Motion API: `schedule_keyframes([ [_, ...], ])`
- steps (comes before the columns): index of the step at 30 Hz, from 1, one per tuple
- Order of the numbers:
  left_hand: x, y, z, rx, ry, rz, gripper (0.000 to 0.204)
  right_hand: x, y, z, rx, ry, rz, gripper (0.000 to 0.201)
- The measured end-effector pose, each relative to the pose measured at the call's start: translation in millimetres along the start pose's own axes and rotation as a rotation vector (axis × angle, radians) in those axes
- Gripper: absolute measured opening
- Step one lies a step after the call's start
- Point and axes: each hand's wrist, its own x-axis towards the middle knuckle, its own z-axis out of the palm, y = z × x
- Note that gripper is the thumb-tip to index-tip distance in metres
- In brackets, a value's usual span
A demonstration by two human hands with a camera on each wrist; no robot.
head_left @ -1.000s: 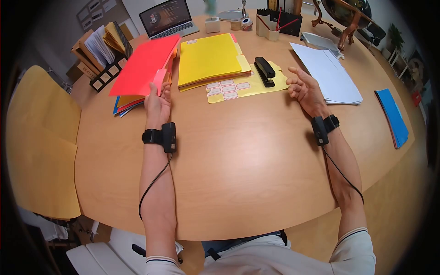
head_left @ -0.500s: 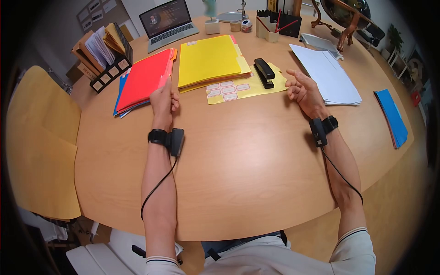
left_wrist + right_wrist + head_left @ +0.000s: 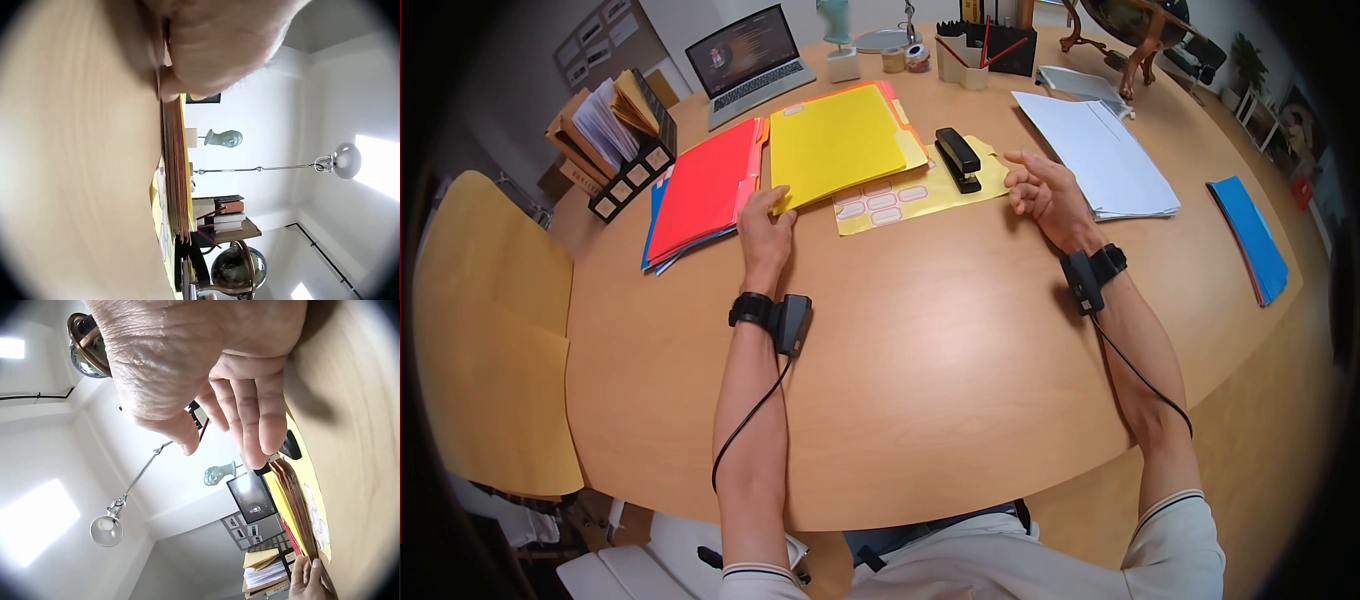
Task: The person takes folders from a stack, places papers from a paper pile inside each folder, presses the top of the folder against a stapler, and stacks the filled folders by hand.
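My left hand is at the near left corner of a stack of yellow folders, pinching that corner between thumb and fingers. In the left wrist view, the brownish layered edges of the stack run out from under the fingers. Just left of this hand lies a pile of red folders with blue ones underneath. Holding nothing, my right hand rests on its side on the table, fingers loosely bent. It is between a yellow label sheet with a black stapler on it and a stack of white paper.
A laptop stands at the back left, beside a file holder. Pen holders, a small bust and a globe line the far side. Blue folders lie near the right edge.
The left hand laid the red folder down on its pile, let go, and moved right to the yellow stack's corner. The right hand stays in place. The head view has shifted slightly.
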Motion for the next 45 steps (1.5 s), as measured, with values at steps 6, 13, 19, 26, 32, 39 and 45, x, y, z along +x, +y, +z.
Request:
schedule_keyframes([
  [6,-3.1,-2.6,3.4,0.206,0.228,0.146,0.024,-0.6,-0.9,2.2,-0.015,-0.008,0.001,0.045],
  [13,-8.6,32.7,1.6,-0.611,0.419,-0.232,0.014,0.1,0.8,1.0,-0.006,0.000,0.005,0.045],
  [19,-7.1,24.8,0.4,-0.883,0.394,-0.391,0.018,-0.9,-0.2,1.6,-0.021,0.007,0.017,0.043],
  [26,-9.4,22.7,-9.1,-1.343,0.058,-0.308,0.050,-3.6,-3.4,7.1,-0.087,-0.011,0.078,0.042],
  [32,-17.2,61.0,-2.2,-1.218,-0.331,-0.236,0.063,-3.7,-4.5,10.8,-0.020,-0.064,0.080,0.051],
  [39,-23.5,76.5,9.3,-1.046,-0.547,-0.239,0.073,-2.1,0.3,10.6,0.040,-0.092,0.025,0.048],
  [45,-20.9,65.3,-0.7,-0.880,-0.912,-0.248,0.078,1.1,4.1,0.1,0.036,-0.082,0.028,0.033],
])
